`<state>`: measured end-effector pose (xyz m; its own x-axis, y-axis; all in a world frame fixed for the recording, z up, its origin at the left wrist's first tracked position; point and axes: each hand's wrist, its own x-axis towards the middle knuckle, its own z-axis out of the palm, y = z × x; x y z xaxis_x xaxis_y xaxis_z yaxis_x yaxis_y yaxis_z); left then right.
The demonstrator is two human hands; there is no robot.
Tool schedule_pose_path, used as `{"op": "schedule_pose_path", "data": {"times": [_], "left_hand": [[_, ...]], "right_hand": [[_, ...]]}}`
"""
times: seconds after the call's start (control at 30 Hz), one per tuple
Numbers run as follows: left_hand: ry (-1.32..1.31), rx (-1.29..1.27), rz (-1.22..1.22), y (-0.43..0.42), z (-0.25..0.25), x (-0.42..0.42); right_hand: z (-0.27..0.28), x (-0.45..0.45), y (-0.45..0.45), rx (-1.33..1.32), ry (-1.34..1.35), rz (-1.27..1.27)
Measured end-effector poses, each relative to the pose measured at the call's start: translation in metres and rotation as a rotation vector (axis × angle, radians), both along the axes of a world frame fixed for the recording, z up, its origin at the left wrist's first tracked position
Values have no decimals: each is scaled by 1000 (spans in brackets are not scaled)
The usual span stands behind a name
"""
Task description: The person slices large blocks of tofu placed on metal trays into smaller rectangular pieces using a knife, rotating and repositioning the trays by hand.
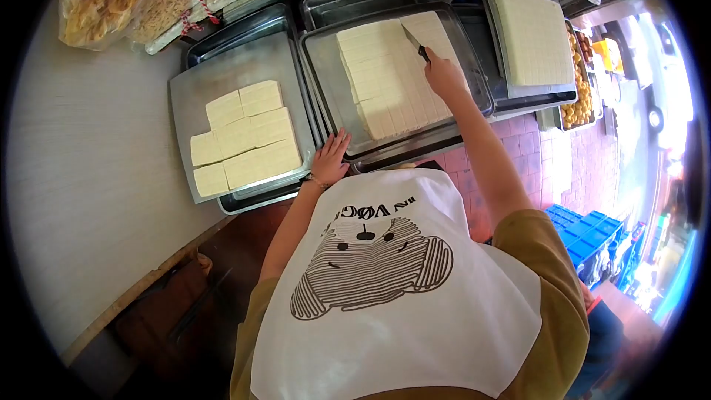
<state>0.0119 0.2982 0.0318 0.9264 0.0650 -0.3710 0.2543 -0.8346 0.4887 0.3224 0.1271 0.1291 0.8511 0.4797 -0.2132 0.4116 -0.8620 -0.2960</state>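
My right hand [444, 78] is closed round the dark handle of a knife [415, 38]. Its blade lies at the far part of a big pale slab of tofu [389, 81], which is scored with several parallel lines. Under the tofu is a metal tray [324, 67]. Fingers stretched out, my left hand [331, 158] rests by the near left corner of that tray. To its left, cut blocks of tofu [248, 141] sit on a flat metal sheet [189, 100].
Another tofu slab [535, 37] lies on a sheet at the right. Beyond it stands a tray of round golden pieces [578, 96]. Plastic bags of dry brownish food [111, 0] lie at the back left. A blue crate [585, 230] stands low on the right.
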Motion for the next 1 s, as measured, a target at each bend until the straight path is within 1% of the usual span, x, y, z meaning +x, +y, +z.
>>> {"op": "schedule_pose_path", "data": {"times": [0.4,0.8,1.0], "left_hand": [[-15,14,-20,2,-7,-1],[-29,-15,-30,5,-6,-1],[-29,3,-55,7,-12,-1]], "right_hand": [[4,-24,-27,16,20,-14],[-7,-50,-64,29,-83,69],[-4,-62,-76,5,-33,43]]}}
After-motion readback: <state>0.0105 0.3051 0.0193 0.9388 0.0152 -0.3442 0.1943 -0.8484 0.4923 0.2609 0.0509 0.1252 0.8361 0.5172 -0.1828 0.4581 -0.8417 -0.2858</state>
